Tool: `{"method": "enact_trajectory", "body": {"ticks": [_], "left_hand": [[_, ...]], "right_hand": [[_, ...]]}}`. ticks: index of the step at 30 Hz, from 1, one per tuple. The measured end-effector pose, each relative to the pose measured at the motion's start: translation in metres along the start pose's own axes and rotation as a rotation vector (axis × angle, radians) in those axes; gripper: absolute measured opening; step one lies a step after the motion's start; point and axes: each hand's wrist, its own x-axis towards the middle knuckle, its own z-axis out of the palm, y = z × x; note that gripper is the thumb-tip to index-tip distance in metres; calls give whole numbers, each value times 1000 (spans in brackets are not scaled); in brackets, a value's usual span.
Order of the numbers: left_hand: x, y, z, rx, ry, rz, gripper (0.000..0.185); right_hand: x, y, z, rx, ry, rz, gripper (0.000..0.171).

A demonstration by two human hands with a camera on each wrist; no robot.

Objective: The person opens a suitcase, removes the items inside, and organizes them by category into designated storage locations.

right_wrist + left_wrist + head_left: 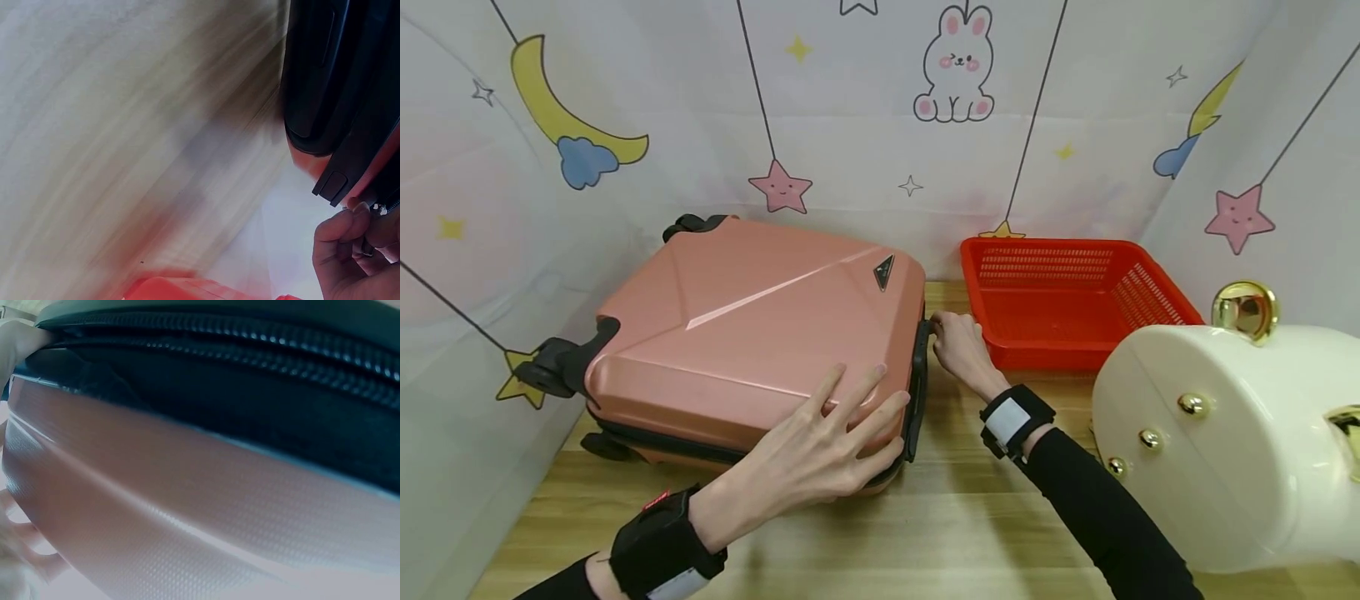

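Across a wood-grain surface (970, 542), a glossy pink hard-shell suitcase (760, 300) lies lengthwise left to right; the right hand (961, 348) pinches a small metallic zipper pull (367, 249) near its far-right corner, the left hand (820, 450) spreading fingers over the near-right.

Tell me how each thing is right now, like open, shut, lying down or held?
Suitcase: lying on its broad side, top shell down.
Zipper: can't tell if it's fully shut.
Zip pull: pinched.
Left hand: resting on the suitcase, fingers spread.
Right hand: pinching the zip pull.
Basket: upright, nothing seen inside.
White container: can't tell if it's open.
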Motion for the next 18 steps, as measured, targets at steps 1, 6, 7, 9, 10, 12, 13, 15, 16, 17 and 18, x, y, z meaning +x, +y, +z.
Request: {"method": "enact_trajectory", "body": {"ticks": [1,6,7,9,10,12,13,15,16,17,18], "left_hand": [[-2,1,0,2,8,1,50],[-10,2,-6,-32,1,11,53],[-12,1,-8,-48,-4,14,49],[-18,0,-13,-83,-14,12,38],[-21,-1,-15,-102,-21,13,41],[-26,-3,-20,-149,-35,15,63],[-28,-4,-23,-176,-48,17,75],[-30,-6,-28,-275,-73,-4,89],[-31,-8,-30,-320,-83,-19,92],[-30,-9,-32,-368,-83,-43,93],[-30,-10,-32,-404,-75,-70,93]], "right_hand": [[-2,0,-1,-1,-2,-7,23],[-19,2,-8,-39,1,-66,21],[-22,2,-9,-44,-2,-82,21],[-28,3,-13,-31,-16,-117,22],[-30,4,-14,-15,-26,-134,22],[-34,6,-17,19,-43,-171,21],[-36,7,-18,36,-52,-186,21],[-40,9,-20,63,-61,-217,21],[-41,10,-20,71,-64,-230,21],[-43,10,-20,78,-66,-238,22],[-44,11,-21,82,-66,-246,22]]}}
